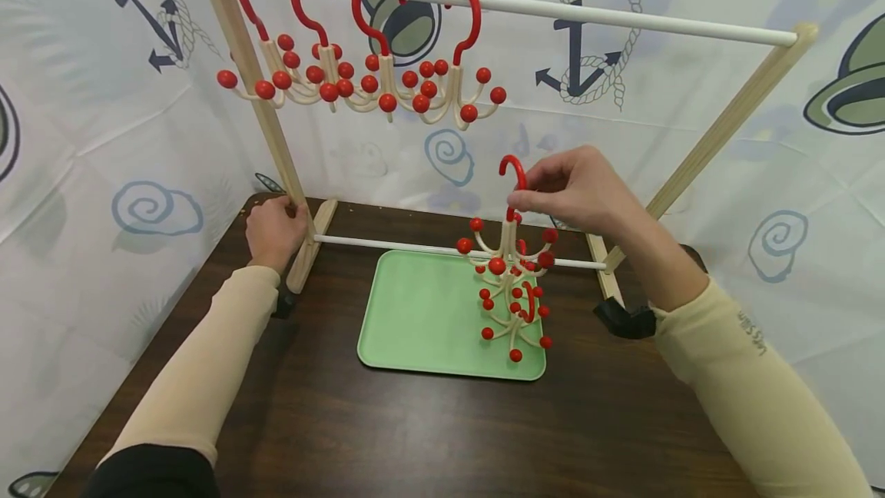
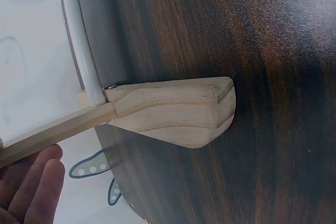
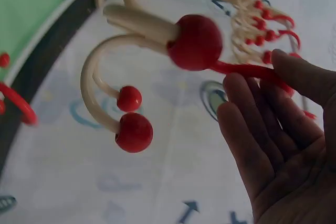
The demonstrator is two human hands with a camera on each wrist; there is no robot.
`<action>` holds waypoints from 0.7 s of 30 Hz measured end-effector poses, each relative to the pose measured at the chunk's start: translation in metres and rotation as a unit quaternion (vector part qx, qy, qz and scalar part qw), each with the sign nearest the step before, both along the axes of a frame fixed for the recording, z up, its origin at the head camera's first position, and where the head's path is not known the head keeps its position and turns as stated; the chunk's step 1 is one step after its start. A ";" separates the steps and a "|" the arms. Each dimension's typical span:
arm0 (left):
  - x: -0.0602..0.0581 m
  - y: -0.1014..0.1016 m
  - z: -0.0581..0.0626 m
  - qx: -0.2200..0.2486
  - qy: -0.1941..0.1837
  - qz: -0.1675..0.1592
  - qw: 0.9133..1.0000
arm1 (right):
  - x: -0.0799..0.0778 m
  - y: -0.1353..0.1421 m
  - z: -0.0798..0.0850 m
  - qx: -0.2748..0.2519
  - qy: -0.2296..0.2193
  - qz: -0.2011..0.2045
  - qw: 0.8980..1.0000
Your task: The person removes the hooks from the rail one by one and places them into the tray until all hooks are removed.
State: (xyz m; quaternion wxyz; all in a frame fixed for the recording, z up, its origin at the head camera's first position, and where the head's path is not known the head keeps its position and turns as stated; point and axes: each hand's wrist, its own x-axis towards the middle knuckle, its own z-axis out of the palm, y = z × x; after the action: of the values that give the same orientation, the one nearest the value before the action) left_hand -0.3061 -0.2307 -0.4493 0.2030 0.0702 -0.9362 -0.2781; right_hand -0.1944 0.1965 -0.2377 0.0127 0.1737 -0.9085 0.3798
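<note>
In the middle right of the head view, the person's right hand (image 1: 581, 187) pinches, between thumb and fingers, the red hook (image 1: 515, 167) of a cream, many-armed hanger with red ball tips (image 1: 509, 240). That hanger hangs upright above the right part of a pale green rectangular tray (image 1: 422, 313), just right of the frame's centre. More hangers of the same kind (image 1: 515, 321) lie along the tray's right side (at least two, though they overlap with the held one, and whether it touches them cannot be told).

At the left of the head view, the left hand (image 1: 276, 233) grips the low part of a pale wooden upright (image 1: 266, 121), its fingers bent about the wood. The left wrist view shows the fingers against that upright at the lower left, with its tapered wooden foot (image 2: 168, 111) at the centre.

Across the top of the head view runs a white rod (image 1: 622, 18), from which four matching hangers (image 1: 385, 75) hang towards the upper left. A thinner-looking white lower bar (image 1: 387, 244) passes behind the tray. The dark brown wood-grain tabletop (image 1: 415, 436) fills the lower middle, and a white cloth printed with anchors and hats (image 1: 518, 129) covers the background.
</note>
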 end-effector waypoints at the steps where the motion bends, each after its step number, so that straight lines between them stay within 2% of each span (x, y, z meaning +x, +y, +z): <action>1: 0.000 0.000 -0.001 0.000 -0.001 0.001 1.000 | -0.001 -0.004 -0.009 0.002 -0.007 0.002 1.000; 10: 0.001 0.000 -0.002 0.002 -0.003 0.006 1.000 | -0.014 -0.031 -0.084 0.013 -0.034 0.012 0.999; 15: 0.000 0.001 -0.001 0.001 0.002 0.001 1.000 | -0.020 -0.042 -0.111 0.023 -0.041 -0.006 0.999; 21: -0.001 0.001 -0.001 0.002 0.003 0.005 1.000 | -0.028 -0.053 -0.135 0.045 -0.059 -0.026 0.997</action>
State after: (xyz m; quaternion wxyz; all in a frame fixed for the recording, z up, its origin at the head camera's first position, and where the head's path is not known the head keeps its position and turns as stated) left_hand -0.3066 -0.2302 -0.4502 0.2068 0.0744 -0.9346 -0.2796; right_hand -0.2228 0.1432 -0.3731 -0.0390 0.1272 -0.9280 0.3480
